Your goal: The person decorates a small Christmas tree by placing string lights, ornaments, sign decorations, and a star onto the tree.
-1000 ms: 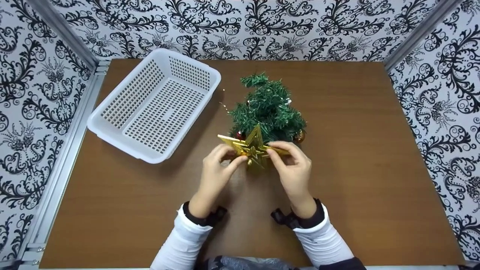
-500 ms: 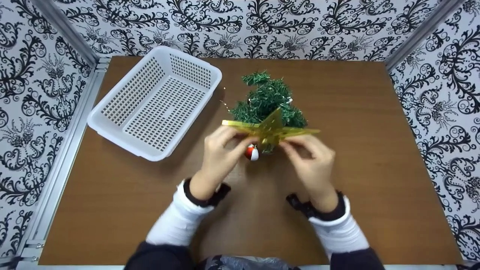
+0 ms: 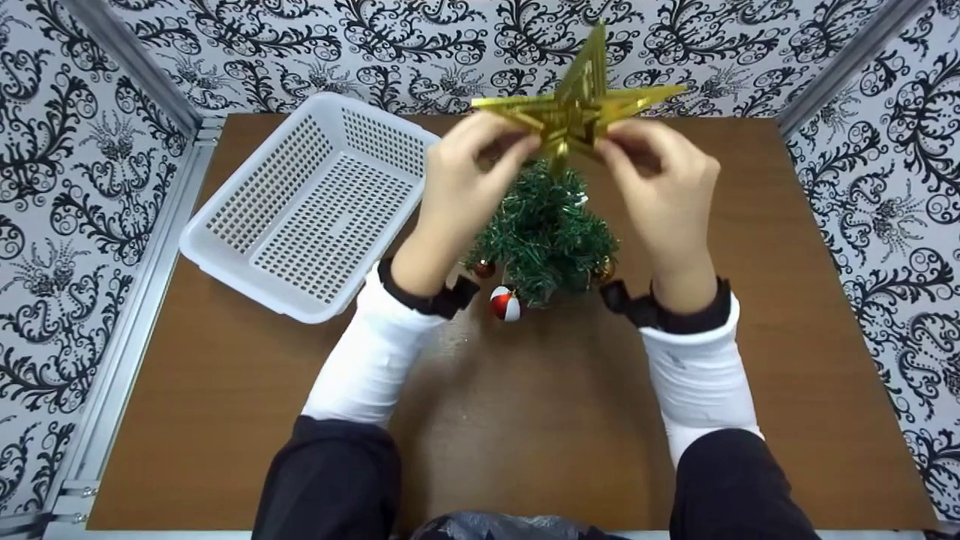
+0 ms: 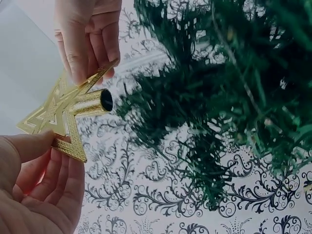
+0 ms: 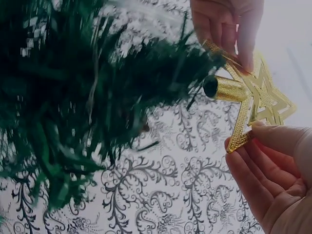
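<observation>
A gold star tree topper (image 3: 576, 112) is held up over the top of a small green Christmas tree (image 3: 551, 232). My left hand (image 3: 472, 169) pinches one side of the star between thumb and fingers, and my right hand (image 3: 667, 180) pinches the opposite side. Both wrist views show the star's hollow tube (image 4: 92, 104) with its dark mouth facing the treetop. A small gap separates tube and branches in the left wrist view; in the right wrist view a branch tip comes close to it. In the head view, the star and hands hide the tree's tip.
A white perforated plastic basket (image 3: 337, 217) stands at the back left of the brown table (image 3: 525, 420). A red and white ball ornament (image 3: 505, 304) hangs at the tree's front, with a dark red ball (image 3: 484, 268) to its left. Patterned walls (image 3: 397, 45) enclose the back and sides.
Both hands have raised the star from in front of the tree up and away to above its top. The front ornaments, covered before, now show. The basket has stayed put.
</observation>
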### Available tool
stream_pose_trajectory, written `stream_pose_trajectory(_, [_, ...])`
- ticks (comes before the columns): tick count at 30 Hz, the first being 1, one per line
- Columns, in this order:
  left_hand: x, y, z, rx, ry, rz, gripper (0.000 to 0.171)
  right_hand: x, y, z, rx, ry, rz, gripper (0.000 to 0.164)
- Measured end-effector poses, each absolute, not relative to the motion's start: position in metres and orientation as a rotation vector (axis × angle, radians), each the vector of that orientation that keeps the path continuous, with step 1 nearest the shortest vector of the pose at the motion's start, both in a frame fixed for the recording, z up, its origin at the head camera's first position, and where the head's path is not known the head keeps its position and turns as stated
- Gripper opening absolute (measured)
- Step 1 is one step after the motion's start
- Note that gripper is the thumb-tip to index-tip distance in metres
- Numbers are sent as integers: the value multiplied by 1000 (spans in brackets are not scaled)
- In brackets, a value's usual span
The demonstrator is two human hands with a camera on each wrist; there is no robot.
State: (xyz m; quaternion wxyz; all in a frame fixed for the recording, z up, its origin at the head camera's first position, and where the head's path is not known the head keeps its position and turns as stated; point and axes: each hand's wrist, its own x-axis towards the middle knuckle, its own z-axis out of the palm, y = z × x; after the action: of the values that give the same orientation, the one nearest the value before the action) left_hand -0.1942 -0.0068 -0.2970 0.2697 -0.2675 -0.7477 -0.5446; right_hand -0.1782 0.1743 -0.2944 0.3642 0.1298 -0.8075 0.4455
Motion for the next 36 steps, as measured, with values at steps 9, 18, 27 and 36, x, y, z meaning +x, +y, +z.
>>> stream_pose_trajectory(9, [-215, -5, -307, -593, -2187, -1511, 19, -200, 177, -308, 382, -2175, 1143, 22])
stream_pose_trajectory(18, [-221, -6, -325, -524, -2202, -1594, 21, -202, 174, -321, 269, -2214, 1232, 23])
stream_pose_trajectory(27, [-225, -5, -333, -427, -2191, -1760, 24, -204, 173, -328, 290, -2182, 1203, 20])
stream_pose_trajectory(36, [-225, -2, -336, -430, -2142, -1829, 24, -204, 172, -330, 273, -2170, 1223, 23])
